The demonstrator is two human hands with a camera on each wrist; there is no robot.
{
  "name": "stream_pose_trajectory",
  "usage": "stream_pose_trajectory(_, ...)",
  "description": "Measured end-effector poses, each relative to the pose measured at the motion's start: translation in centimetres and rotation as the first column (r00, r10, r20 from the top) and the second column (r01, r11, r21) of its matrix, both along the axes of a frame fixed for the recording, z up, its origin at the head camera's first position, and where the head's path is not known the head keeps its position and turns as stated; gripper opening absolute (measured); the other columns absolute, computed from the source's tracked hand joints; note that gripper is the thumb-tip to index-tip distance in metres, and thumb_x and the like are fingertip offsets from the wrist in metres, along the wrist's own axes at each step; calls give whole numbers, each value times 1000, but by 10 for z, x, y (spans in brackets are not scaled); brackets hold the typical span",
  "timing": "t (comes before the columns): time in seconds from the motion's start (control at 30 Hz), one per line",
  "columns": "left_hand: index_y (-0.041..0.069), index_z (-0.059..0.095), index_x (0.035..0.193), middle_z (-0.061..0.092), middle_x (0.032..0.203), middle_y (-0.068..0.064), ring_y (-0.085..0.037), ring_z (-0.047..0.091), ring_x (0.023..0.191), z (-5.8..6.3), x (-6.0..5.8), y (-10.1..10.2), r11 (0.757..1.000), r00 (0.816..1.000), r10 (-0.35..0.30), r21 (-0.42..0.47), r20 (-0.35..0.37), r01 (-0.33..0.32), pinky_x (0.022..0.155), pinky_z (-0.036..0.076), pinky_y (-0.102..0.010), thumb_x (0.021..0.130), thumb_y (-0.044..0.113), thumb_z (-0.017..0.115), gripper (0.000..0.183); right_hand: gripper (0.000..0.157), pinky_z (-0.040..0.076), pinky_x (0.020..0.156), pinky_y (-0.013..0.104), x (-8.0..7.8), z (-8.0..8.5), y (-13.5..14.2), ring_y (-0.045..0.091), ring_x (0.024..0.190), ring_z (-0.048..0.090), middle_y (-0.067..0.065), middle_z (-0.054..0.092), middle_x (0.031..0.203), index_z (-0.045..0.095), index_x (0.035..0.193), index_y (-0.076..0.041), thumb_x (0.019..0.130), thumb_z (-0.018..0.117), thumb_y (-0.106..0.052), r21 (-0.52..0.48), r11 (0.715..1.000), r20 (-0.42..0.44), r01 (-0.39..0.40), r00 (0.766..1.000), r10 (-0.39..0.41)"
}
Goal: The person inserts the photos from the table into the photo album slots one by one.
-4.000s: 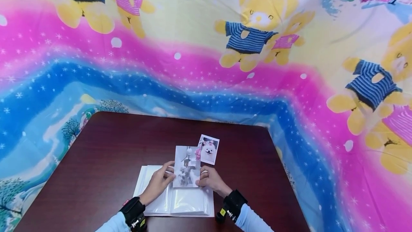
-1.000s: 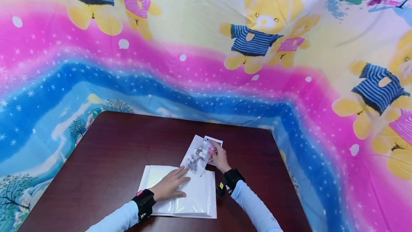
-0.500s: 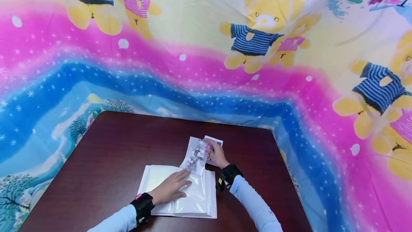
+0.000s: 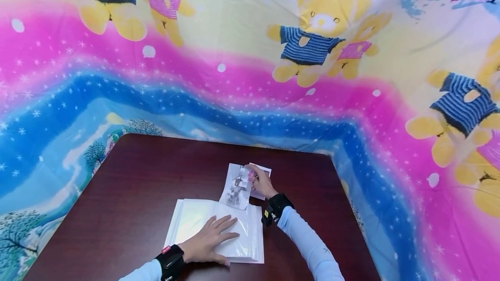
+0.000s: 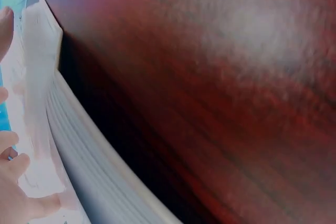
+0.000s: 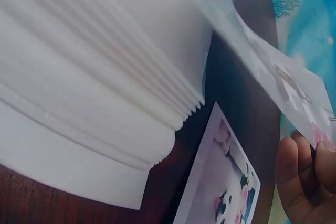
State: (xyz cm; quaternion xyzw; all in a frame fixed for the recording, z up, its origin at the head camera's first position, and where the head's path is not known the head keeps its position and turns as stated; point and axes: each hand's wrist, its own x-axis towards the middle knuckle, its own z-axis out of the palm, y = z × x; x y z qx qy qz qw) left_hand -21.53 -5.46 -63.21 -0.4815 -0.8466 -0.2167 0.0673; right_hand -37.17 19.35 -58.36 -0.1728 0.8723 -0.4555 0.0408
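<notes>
A photo album (image 4: 187, 216) lies spread with its white, glossy pocket pages facing up. My left hand (image 4: 207, 241) rests on the page with its fingers spread, the thumb down by the near edge. Beyond the album's far edge, my right hand (image 4: 262, 181) pinches the right side of a mostly grey photo print (image 4: 235, 190). The print's lower end overlaps the top of the right page. In the right wrist view, thumb and fingers (image 6: 287, 161) grip the print (image 6: 294, 90), which slants up from the pages. The left wrist view shows the album's page edges (image 5: 89, 150).
A second photo, a white dog picture (image 6: 223, 192), lies on the table right of the album, partly hidden under my right hand in the head view. The dark wooden table (image 4: 156, 168) is backed by a hanging cloth (image 4: 218, 81) printed with bears.
From two hands holding it over the album, the print passed to my right hand and its lower end met the page top. My left hand flattened on the page, then slid toward the near edge.
</notes>
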Motion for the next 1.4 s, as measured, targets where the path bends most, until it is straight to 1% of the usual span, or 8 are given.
stream_pose_trajectory(0.2, 20, 56, 140, 36, 155, -15, -36, 32, 141, 5, 4, 2, 999, 1000, 10, -33, 22, -9, 100, 36, -66, 83, 57, 71, 70, 51, 56, 63, 55, 0, 0, 4, 44, 70, 60, 15, 54, 94, 51, 142, -7, 97, 44, 15, -7, 1000, 14, -5, 1000, 5)
stream_pose_trajectory(0.47, 19, 58, 136, 39, 153, -16, -35, 37, 138, 1, 6, 4, 1000, 999, 18, -14, -44, -18, 96, 40, -65, 82, 54, 74, 67, 48, 55, 55, 41, 13, -10, -4, 34, 60, 60, 13, 57, 88, 52, 141, -5, 97, 46, 13, 35, 978, 42, -207, 978, 206)
stream_pose_trajectory(0.67, 17, 59, 134, 42, 151, -18, -36, 39, 137, -2, 8, 3, 999, 998, 19, 30, -59, -18, 95, 40, -66, 81, 51, 76, 65, 36, 46, 49, 25, 30, -16, -3, 27, 55, 57, 18, 58, 82, 54, 139, -4, 104, 45, 0, 63, 969, 49, -238, 971, 235)
stream_pose_trajectory(0.8, 17, 60, 133, 43, 150, -18, -36, 40, 136, -4, 10, 2, 999, 998, 26, 44, -65, -23, 95, 40, -67, 82, 51, 76, 64, 34, 48, 59, 24, 38, -21, -4, 22, 73, 60, 17, 64, 108, 57, 136, -4, 104, 45, -3, 64, 974, 40, -219, 975, 217)
stream_pose_trajectory(0.9, 17, 60, 133, 43, 150, -18, -36, 39, 137, -5, 10, 2, 999, 997, 28, 45, -75, -24, 95, 40, -67, 82, 52, 75, 63, 32, 51, 80, 30, 43, -24, -5, 24, 101, 61, 14, 62, 127, 61, 131, -2, 104, 45, -2, 67, 978, 11, -200, 980, 200)
stream_pose_trajectory(1.03, 18, 60, 133, 43, 150, -19, -40, 39, 136, -5, 10, 3, 998, 996, 33, 62, -78, -28, 95, 40, -66, 82, 51, 76, 63, 29, 45, 96, 38, 51, -23, -8, 30, 117, 56, 16, 62, 126, 65, 124, 0, 103, 44, 1, 37, 982, 2, -183, 983, 183)
stream_pose_trajectory(1.27, 16, 63, 129, 45, 147, -23, -52, 40, 132, -6, 10, 2, 993, 995, 50, 107, -83, -41, 96, 40, -67, 76, 49, 81, 65, 28, 42, 81, 29, 62, -24, -12, 16, 89, 52, 8, 63, 103, 69, 115, -2, 100, 46, 1, 56, 985, 15, -164, 986, 164)
stream_pose_trajectory(1.4, 16, 64, 128, 46, 145, -24, -54, 41, 129, -7, 10, 2, 991, 993, 54, 123, -103, -41, 96, 41, -66, 75, 48, 82, 65, 28, 43, 79, 29, 67, -25, -12, 14, 86, 52, 5, 62, 99, 71, 112, -3, 99, 47, 1, 73, 983, 23, -168, 986, 167)
